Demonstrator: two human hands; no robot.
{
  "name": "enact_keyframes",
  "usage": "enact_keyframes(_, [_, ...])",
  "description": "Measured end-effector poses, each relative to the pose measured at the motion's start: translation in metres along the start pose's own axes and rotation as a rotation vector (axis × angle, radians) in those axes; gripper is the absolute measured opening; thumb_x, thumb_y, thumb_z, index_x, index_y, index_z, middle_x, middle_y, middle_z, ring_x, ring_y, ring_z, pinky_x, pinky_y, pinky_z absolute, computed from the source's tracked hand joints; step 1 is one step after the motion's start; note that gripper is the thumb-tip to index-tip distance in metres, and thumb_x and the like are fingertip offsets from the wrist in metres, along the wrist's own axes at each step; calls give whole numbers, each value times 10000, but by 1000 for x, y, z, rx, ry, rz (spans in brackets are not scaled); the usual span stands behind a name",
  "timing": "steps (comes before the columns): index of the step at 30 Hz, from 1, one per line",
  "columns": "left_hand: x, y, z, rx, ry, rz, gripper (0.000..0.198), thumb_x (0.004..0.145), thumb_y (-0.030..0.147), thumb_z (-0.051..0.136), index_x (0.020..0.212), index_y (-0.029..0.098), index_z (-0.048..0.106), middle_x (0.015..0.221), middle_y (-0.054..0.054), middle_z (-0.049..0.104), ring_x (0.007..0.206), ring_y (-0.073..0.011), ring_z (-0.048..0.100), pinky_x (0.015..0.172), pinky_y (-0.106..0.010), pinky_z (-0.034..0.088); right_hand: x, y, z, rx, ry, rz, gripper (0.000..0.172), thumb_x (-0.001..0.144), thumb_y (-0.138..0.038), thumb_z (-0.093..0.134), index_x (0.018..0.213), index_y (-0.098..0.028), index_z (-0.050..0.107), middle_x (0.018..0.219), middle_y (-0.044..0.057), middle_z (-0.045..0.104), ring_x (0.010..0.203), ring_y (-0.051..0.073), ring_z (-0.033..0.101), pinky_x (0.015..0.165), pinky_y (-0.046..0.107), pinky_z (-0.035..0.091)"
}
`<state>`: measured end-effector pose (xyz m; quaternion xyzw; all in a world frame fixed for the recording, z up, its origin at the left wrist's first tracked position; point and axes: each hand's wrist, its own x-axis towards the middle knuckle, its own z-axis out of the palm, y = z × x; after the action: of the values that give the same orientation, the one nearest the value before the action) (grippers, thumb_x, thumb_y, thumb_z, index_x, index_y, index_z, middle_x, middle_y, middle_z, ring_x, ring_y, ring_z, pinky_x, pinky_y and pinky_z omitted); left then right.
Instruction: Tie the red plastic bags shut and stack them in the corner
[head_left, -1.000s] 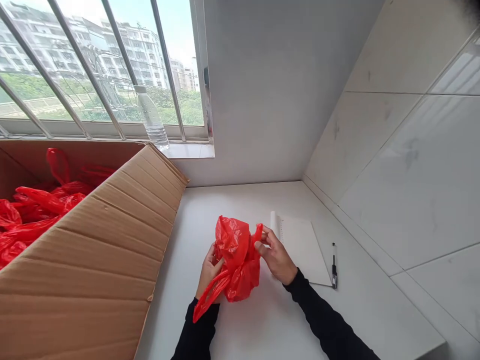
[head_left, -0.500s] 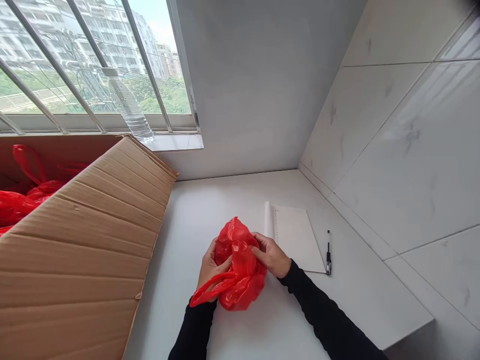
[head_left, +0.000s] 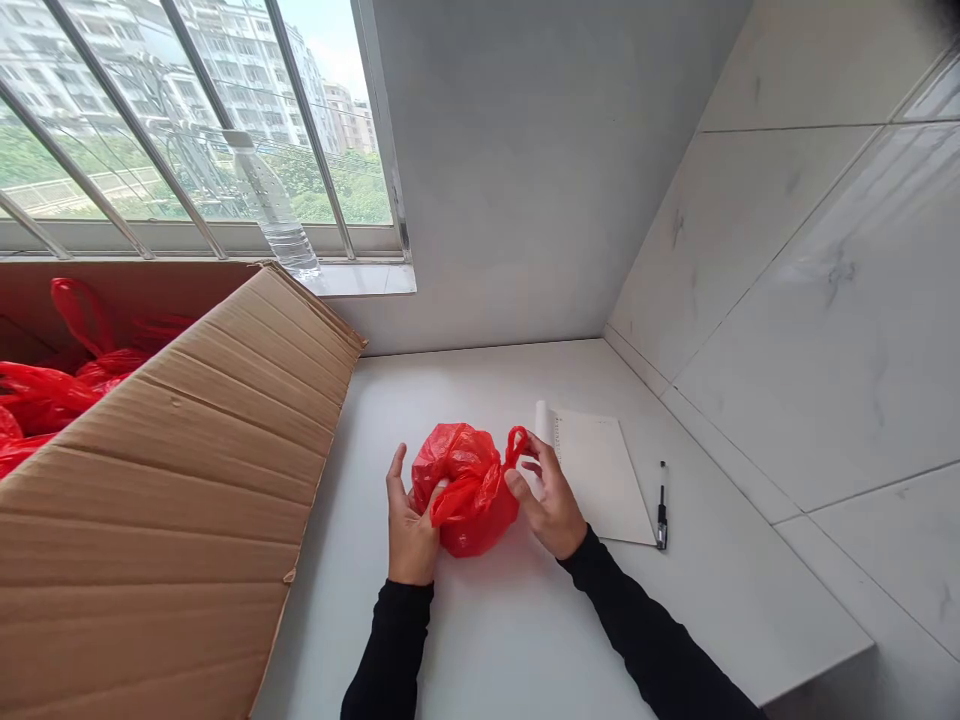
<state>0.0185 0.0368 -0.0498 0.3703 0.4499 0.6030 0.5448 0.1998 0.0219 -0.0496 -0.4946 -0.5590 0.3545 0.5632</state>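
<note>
One red plastic bag (head_left: pixel 474 530), bunched and bulging, is between the person's hands a little below the centre of the frame, over a white tabletop (head_left: pixel 495 640); from where I stand I cannot tell whether its underside touches the surface. The left hand (head_left: pixel 414 535) cups it from the left, partly open: the index finger points up, clear of the plastic, while the thumb presses into the folds at the front, and the remaining fingers are mostly hidden behind. The right hand (head_left: pixel 553 505) has a looser curl, with thumb and index finger bent around the bag's small loop handle (head_left: pixel 516 440), which stands up at the bag's upper right. Black sleeves (head_left: pixel 390 650) run down to the bottom edge.

Just beyond the right hand, right of centre, an open spiral notebook (head_left: pixel 604 475) shows a pale page, with a pen (head_left: pixel 662 515) lying beside its lower right corner. A cardboard box (head_left: pixel 187 480) fills the left of the frame, and more red bags (head_left: pixel 52 390) are heaped inside it. Towards the upper left, a clear plastic bottle (head_left: pixel 276 210) stands on the window ledge (head_left: pixel 367 279) next to metal bars (head_left: pixel 304 110).
</note>
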Motion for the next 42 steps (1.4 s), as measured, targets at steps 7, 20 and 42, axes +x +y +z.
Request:
enact_keyframes(7, [-6, 2, -1, 554, 3, 358, 492, 867, 358, 652, 1348, 276, 580, 1459, -112, 454, 1389, -299, 408, 1143, -471, 355, -1, 2, 5, -226, -109, -68, 455, 884, -258, 605, 1335, -248, 545, 1152, 77, 641, 1063, 238, 604, 987, 441, 483])
enact_keyframes(20, [9, 9, -30, 860, 304, 634, 161, 904, 301, 525, 989, 201, 617, 1041, -116, 664, 1057, -296, 556, 950, -466, 427, 7, -3, -15, -139, 126, -61, 117, 898, -279, 523, 910, -215, 619, 981, 58, 629, 952, 221, 609, 923, 396, 495])
enact_keyframes(42, [-29, 84, 0, 1139, 247, 556, 148, 816, 358, 610, 803, 224, 669, 833, -55, 585, 828, -238, 540, 742, -355, 415, 32, -91, -14, -493, -444, -521, 161, 958, -234, 479, 1038, -251, 618, 939, 50, 681, 928, 235, 641, 891, 406, 473])
